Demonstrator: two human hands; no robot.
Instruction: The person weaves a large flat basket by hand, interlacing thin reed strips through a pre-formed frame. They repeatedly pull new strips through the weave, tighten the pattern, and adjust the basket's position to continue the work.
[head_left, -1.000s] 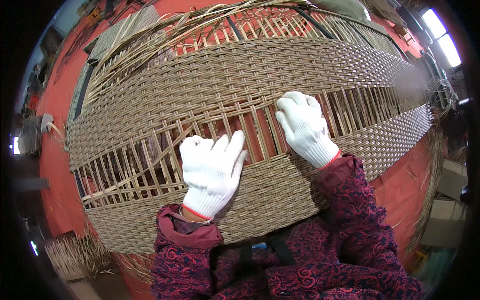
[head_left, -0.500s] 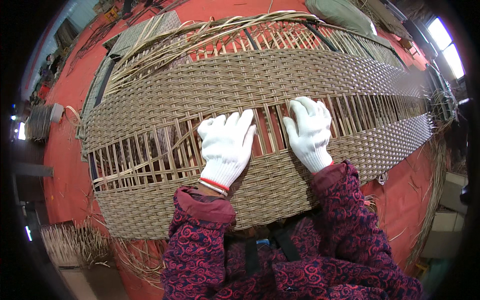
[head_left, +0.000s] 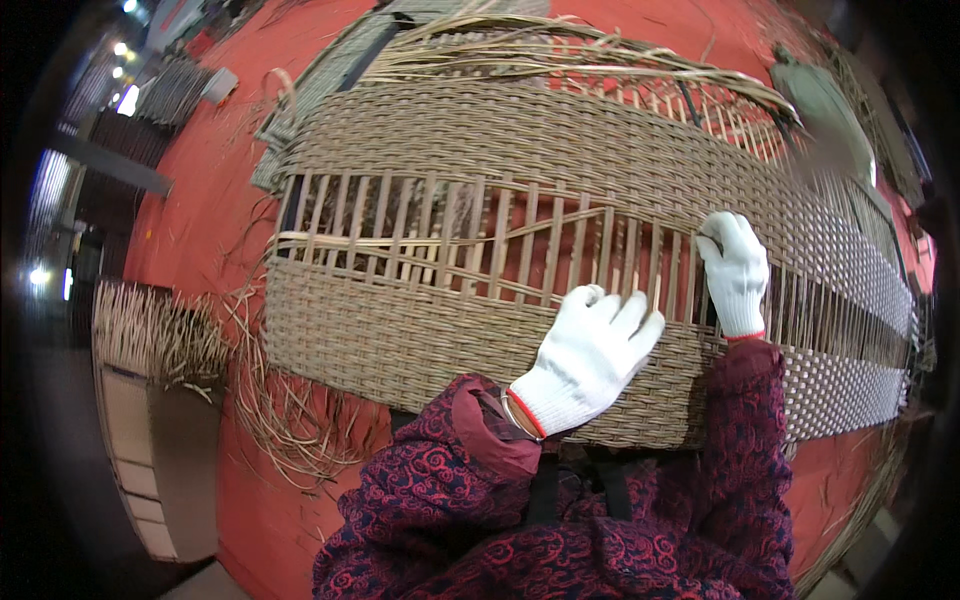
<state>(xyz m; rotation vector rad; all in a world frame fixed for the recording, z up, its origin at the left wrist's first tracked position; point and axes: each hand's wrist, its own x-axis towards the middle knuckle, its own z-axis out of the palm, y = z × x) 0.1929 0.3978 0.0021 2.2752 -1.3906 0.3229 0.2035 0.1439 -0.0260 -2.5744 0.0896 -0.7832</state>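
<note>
A large woven wicker panel (head_left: 480,125) lies in front of me, with an open gap of bare upright slats (head_left: 555,240) between its upper and lower woven bands. My left hand (head_left: 592,360), in a white knit glove, rests on the lower band with fingers apart, their tips at the gap's near edge. Farther right, my right hand (head_left: 735,275), gloved alike, reaches across the gap. Its fingers are curled together at the upper band's edge; anything pinched in them is hidden. Left of the hands, a loose wicker strand (head_left: 560,222) slants across the slats.
Long loose strands (head_left: 560,60) bunch along the panel's far edge. On the red floor covering (head_left: 185,230) at left lie tangled wicker strips (head_left: 290,420). A bundle of cut sticks (head_left: 165,335) sits on a cardboard box (head_left: 185,470). A green-grey sack (head_left: 825,115) stands far right.
The view has turned leftward, so the panel appears farther right. My left hand has drawn back from the gap onto the lower band. My right hand's fingers have curled at the upper band's edge.
</note>
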